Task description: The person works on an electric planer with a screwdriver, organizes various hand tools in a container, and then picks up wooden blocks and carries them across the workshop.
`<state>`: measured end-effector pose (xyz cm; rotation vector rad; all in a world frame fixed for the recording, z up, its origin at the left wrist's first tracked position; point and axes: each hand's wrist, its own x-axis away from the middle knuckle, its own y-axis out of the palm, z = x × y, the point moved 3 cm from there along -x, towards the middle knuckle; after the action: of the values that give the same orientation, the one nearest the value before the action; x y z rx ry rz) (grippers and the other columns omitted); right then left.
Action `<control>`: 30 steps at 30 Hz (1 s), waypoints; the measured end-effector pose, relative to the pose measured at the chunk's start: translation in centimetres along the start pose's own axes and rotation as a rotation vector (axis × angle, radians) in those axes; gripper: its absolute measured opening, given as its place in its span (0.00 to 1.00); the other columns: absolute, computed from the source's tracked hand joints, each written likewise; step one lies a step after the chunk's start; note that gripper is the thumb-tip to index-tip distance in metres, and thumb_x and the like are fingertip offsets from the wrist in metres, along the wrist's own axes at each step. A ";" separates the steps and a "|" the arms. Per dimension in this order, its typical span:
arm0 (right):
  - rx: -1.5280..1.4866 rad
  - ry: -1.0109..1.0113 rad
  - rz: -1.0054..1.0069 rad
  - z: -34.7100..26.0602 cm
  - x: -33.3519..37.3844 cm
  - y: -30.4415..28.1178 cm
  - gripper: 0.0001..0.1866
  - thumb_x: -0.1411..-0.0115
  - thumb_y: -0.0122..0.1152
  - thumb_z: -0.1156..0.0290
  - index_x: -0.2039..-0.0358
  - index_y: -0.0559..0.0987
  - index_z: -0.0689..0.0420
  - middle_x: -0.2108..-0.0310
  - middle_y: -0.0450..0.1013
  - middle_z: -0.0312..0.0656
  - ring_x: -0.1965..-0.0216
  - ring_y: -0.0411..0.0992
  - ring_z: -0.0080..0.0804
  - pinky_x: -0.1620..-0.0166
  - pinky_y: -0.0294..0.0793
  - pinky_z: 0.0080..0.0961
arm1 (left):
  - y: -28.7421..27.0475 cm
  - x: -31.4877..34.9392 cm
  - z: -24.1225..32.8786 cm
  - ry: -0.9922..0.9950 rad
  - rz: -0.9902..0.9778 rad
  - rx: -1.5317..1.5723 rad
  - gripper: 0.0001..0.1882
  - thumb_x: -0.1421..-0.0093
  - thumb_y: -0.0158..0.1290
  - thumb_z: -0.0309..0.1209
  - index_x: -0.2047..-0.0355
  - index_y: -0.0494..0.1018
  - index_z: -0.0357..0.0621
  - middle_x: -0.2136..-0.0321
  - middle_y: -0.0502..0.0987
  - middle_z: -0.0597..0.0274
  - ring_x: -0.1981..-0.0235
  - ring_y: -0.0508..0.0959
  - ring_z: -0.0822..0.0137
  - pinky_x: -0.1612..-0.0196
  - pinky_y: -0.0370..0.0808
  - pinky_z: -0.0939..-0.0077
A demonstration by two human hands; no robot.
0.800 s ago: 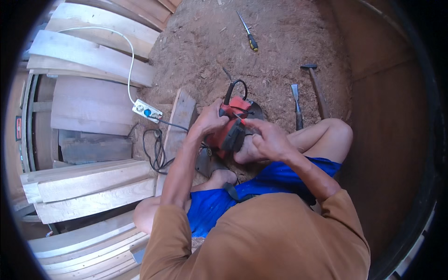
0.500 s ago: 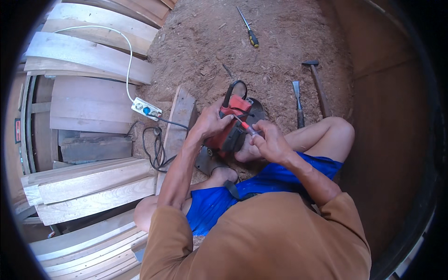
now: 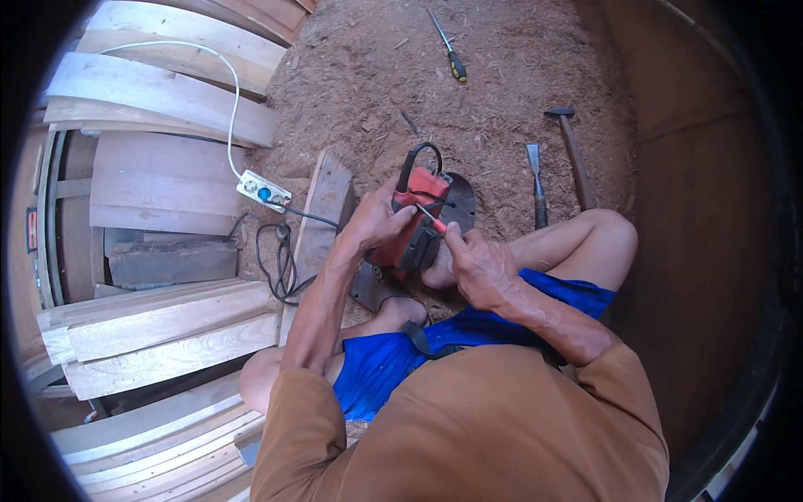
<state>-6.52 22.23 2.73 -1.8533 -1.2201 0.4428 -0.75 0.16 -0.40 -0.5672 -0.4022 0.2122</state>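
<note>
A red corded power tool [image 3: 422,186] with dark flat metal plates lies tilted between my legs; I cannot make out its exact kind. My left hand [image 3: 378,219] grips its body from the left, thumb near a screwdriver's tip. That screwdriver [image 3: 438,225] has a thin shaft and a red handle end, and my right hand [image 3: 483,266] is wrapped round the rest of its handle. The shaft points up and left at the side of the tool. Whether its tip sits in a screw is too small to tell.
A chisel [image 3: 537,180] and a hammer [image 3: 575,163] lie on the shaving-covered ground at right, a longer screwdriver [image 3: 452,54] farther off. Boards [image 3: 176,322] are stacked at left beside a white power strip [image 3: 263,192] and a coiled black cable [image 3: 284,268]. A brown panel [image 3: 694,209] stands at right.
My right hand has turned about the screwdriver handle, its back now facing up and its fingers covering more of the handle. My left hand and the power tool stay nearly in place.
</note>
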 end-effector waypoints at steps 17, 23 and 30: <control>-0.138 0.055 0.157 0.0 -1.5 -3.0 0.12 0.41 0.59 0.72 0.57 0.74 0.62 0.69 0.78 0.56 0.73 0.78 0.53 0.68 0.77 0.49 | 0.5 -0.4 -0.6 -0.102 0.007 0.010 0.23 0.42 0.61 0.34 0.46 0.74 0.43 0.58 0.84 0.50 0.53 0.83 0.60 0.51 0.77 0.66; -0.159 -0.016 0.073 1.0 -1.1 -1.8 0.13 0.40 0.60 0.70 0.55 0.75 0.59 0.69 0.77 0.61 0.68 0.77 0.63 0.64 0.76 0.53 | 0.3 -0.3 0.4 -0.116 -0.005 -0.058 0.24 0.42 0.62 0.35 0.45 0.73 0.43 0.57 0.84 0.49 0.53 0.83 0.57 0.51 0.77 0.64; -0.815 0.266 -0.044 2.3 -2.0 -0.2 0.10 0.39 0.58 0.74 0.58 0.75 0.64 0.71 0.78 0.52 0.72 0.78 0.42 0.67 0.76 0.42 | 0.2 0.3 0.1 -0.063 0.011 -0.024 0.24 0.41 0.62 0.35 0.45 0.73 0.44 0.57 0.83 0.49 0.53 0.84 0.55 0.52 0.78 0.63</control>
<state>-9.07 21.55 1.25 -2.4404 -1.3559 -0.3896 -0.56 0.47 -0.41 -0.5876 -0.4629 0.2367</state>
